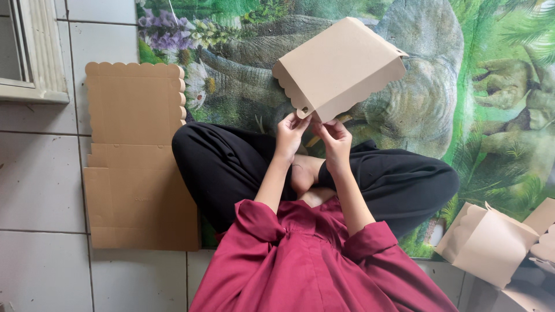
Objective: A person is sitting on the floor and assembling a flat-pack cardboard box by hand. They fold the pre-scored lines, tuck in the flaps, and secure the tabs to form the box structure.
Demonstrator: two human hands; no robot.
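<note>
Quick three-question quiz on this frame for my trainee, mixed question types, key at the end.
1. True or false: both hands grip the raised cardboard box at its lower edge.
2. Multiple choice: the flat cardboard stack lies A) on the mat, B) on the tile floor to the left of the person's legs, C) in the lap.
3. Fill in: a folded box lies at the ___ edge of the view.

Key
1. True: the left hand and right hand pinch the lower edge with their fingers.
2. B
3. Lower right
</note>
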